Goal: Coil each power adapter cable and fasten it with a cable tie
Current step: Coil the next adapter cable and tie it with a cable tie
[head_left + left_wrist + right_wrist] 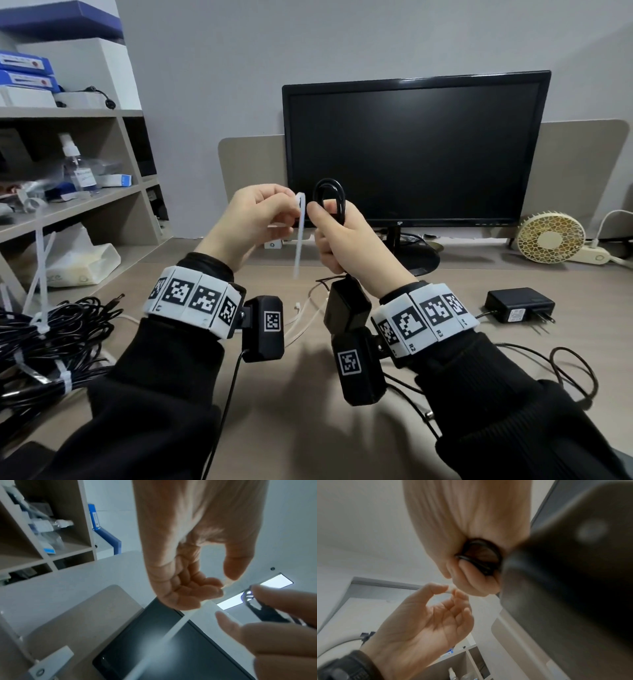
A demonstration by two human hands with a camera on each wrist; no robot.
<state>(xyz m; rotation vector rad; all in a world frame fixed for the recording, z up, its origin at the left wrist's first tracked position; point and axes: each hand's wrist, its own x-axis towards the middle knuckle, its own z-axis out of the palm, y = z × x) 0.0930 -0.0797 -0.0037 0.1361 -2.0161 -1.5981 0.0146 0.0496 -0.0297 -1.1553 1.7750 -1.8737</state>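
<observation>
My right hand [323, 219] is raised in front of the monitor and grips a coiled black cable [329, 198]. The coil's loop sticks up above the fist, and its black adapter brick [346, 308] hangs below the wrist. In the right wrist view the coil [479, 557] shows inside the curled fingers, with the brick [573, 574] close and blurred. My left hand [291, 209] pinches the top of a white cable tie [299, 240] right beside the coil, and the tie's tail hangs down. The tie [180, 626] is a blurred white strip in the left wrist view.
A second black adapter [519, 305] lies on the desk [294, 394] at the right, its cable loose. Bundles of tied black cables [51, 342] sit at the left edge. Loose white ties [301, 317] lie under my hands. A monitor [414, 147], a small fan [549, 237] and shelves [68, 202] surround the desk.
</observation>
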